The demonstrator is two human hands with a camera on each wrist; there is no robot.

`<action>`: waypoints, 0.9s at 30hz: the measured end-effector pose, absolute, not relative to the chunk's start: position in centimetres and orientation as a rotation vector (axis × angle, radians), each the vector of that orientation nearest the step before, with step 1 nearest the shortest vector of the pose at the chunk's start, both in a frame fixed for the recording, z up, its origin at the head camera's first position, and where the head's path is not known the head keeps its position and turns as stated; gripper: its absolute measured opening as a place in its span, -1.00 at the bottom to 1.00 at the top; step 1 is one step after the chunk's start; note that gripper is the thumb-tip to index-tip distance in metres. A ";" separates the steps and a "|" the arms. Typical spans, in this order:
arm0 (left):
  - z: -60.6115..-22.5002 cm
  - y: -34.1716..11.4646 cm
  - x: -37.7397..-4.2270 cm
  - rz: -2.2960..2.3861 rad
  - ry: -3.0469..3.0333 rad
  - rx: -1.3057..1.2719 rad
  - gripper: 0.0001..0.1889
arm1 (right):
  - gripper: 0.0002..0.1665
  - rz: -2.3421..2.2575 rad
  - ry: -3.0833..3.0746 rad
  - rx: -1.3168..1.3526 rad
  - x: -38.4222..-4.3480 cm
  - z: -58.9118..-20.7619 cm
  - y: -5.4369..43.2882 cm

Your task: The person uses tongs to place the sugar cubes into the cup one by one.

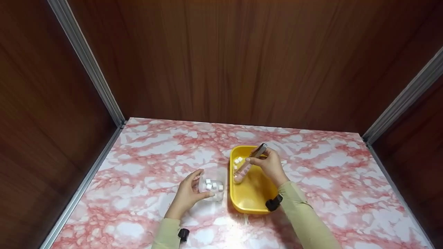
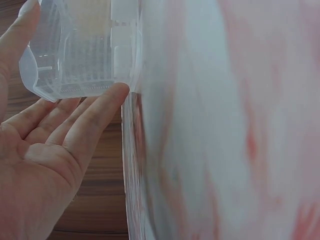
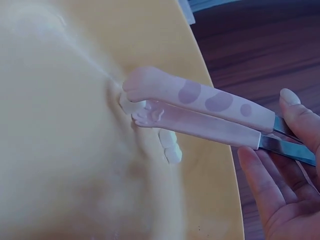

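My left hand holds a clear plastic container, thumb on one side and fingers on the other. Several white cubes lie inside it. To its right is a yellow basin. Over the basin, my right hand pinches the metal part of a pair of tongs with pink, paw-shaped ends. The paw ends point down into the basin and stand at a white cube; whether they grip it I cannot tell. More white cubes lie by the basin wall.
The table has a red and white marbled top. Brown wood-grain panels enclose it at the back and sides, with metal rails at the corners. Black bands sit on both wrists.
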State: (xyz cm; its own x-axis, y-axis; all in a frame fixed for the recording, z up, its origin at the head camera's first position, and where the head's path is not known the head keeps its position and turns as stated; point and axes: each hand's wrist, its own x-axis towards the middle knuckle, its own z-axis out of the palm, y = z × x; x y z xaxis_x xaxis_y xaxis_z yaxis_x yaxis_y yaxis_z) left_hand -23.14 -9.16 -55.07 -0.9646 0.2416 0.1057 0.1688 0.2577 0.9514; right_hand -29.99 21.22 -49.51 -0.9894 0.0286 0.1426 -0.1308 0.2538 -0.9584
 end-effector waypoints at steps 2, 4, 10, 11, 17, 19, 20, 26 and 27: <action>-55.1 -9.1 -23.2 1.836 2.441 0.407 -0.09 | -0.64 1.825 -2.375 0.095 -30.0 -49.5 21.1; -55.1 -9.1 -23.2 1.835 2.445 0.410 -0.09 | -0.65 1.815 -2.373 0.092 -29.9 -49.5 21.0; -54.8 -9.1 -23.1 1.836 2.448 0.404 -0.10 | -0.69 1.782 -2.387 0.068 -29.8 -49.3 20.7; -54.8 -9.1 -23.1 1.837 2.448 0.405 -0.10 | -0.69 1.780 -2.388 0.062 -29.8 -49.2 20.6; -54.7 -9.2 -23.0 1.846 2.436 0.414 -0.10 | -0.69 1.761 -2.393 0.062 -29.7 -49.3 20.5; -54.7 -9.2 -23.0 1.848 2.432 0.415 -0.10 | -0.69 1.753 -2.394 0.068 -29.7 -49.3 20.4; -54.8 -9.2 -23.0 1.847 2.430 0.411 -0.10 | -0.70 1.739 -2.399 0.075 -29.7 -49.3 20.4; -54.7 -9.1 -23.0 1.854 2.415 0.403 -0.11 | -0.74 1.735 -2.354 0.152 -29.6 -49.2 20.2; -54.3 -9.1 -22.8 1.857 2.407 0.401 -0.11 | -0.75 1.741 -2.341 0.164 -29.6 -49.3 20.2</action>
